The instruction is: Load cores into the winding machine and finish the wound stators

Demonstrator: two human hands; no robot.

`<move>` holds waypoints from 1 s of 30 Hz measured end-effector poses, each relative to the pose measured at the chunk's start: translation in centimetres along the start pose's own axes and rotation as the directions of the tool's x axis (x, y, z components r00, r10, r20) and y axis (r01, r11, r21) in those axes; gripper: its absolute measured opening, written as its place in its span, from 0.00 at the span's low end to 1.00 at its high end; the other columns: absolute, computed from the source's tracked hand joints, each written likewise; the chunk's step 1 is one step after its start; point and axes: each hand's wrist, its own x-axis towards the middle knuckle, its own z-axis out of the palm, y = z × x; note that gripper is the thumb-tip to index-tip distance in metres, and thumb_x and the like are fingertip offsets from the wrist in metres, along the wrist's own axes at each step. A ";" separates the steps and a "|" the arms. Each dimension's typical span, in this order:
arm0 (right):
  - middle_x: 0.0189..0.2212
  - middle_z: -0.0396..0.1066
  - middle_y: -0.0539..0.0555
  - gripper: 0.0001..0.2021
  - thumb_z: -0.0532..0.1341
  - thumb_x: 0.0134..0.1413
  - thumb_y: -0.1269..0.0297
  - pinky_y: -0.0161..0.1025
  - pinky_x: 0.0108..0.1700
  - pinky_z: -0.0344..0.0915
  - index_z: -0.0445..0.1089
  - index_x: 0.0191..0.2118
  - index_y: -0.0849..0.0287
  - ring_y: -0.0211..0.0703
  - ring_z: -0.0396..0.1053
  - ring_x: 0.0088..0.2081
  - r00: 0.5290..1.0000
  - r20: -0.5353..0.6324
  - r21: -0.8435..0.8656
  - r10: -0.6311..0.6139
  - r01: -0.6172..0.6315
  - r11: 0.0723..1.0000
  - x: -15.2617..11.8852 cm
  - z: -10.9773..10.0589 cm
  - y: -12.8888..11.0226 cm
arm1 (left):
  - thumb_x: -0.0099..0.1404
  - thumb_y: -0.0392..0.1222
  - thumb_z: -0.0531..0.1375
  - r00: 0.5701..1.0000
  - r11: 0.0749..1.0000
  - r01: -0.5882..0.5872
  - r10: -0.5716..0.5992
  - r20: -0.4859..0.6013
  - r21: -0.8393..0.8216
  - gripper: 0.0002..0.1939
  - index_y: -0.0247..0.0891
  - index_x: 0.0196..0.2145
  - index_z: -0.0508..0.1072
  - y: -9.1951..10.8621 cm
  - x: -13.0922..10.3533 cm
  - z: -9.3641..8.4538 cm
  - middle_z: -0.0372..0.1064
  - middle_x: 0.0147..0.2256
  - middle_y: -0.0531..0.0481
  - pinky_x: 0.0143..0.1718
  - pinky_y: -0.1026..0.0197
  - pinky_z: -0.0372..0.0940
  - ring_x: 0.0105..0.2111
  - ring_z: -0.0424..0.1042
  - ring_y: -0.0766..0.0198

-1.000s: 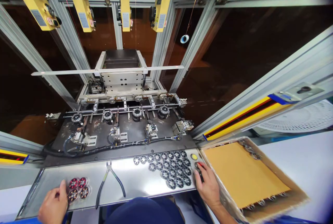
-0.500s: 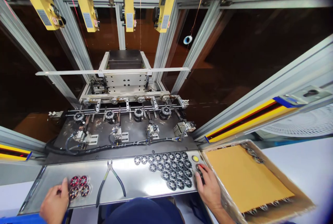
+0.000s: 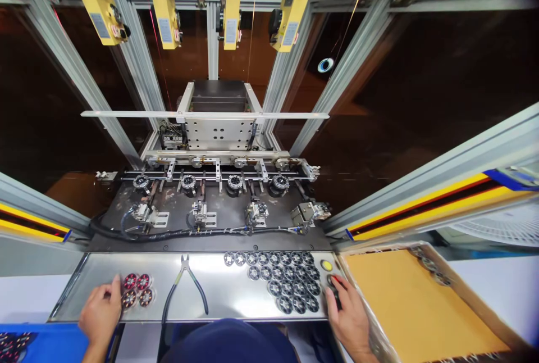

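Note:
At the right end of the metal tray [image 3: 219, 295], my right hand [image 3: 350, 312] rests on a small group of buttons, thumb and fingers apart. Red and black button parts [image 3: 332, 283] show at its fingertips, beside a yellow button [image 3: 326, 265]. My left hand [image 3: 100, 315] lies at the tray's left end, fingers bent and thumb apart; a dark gap between them hides what is under it. Just right of it sit several motor stators wound with reddish wire [image 3: 137, 290]. Several bare black stators [image 3: 288, 281] stand in rows near my right hand.
Diagonal cutters [image 3: 185, 287] lie on the tray, handles toward me. Behind is a winding machine [image 3: 217, 132] with several stators on spindles [image 3: 234, 184]. Yellow tensioners [image 3: 231, 12] hang above. A cardboard box [image 3: 415, 295] stands right, a blue bin [image 3: 54, 346] lower left.
The whole view has shifted, so the scene sits farther right and more of the blue bin shows. Both hands stay in their places by the tray's ends.

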 end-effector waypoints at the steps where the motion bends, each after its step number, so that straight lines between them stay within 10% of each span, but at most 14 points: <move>1: 0.47 0.71 0.68 0.23 0.50 0.68 0.52 0.56 0.50 0.69 0.71 0.49 0.67 0.60 0.70 0.48 1.000 -0.002 0.002 0.002 -0.002 1.000 0.0 0.0 0.0 | 0.60 0.60 0.51 1.000 1.000 -0.002 0.002 -0.001 -0.004 0.21 0.43 0.21 0.66 0.0 0.0 0.0 0.71 0.31 0.45 0.26 0.58 0.55 0.26 0.64 0.57; 30: 0.53 0.69 0.68 0.22 0.48 0.69 0.54 0.60 0.54 0.68 0.64 0.58 0.64 0.62 0.68 0.55 0.982 0.133 -0.007 -0.132 0.134 0.991 -1.1 -1.8 0.4 | 0.62 0.58 0.51 1.000 0.999 -0.031 0.031 0.005 -0.035 0.20 0.43 0.21 0.66 0.4 -0.4 -0.5 0.70 0.30 0.46 0.26 0.59 0.53 0.27 0.64 0.57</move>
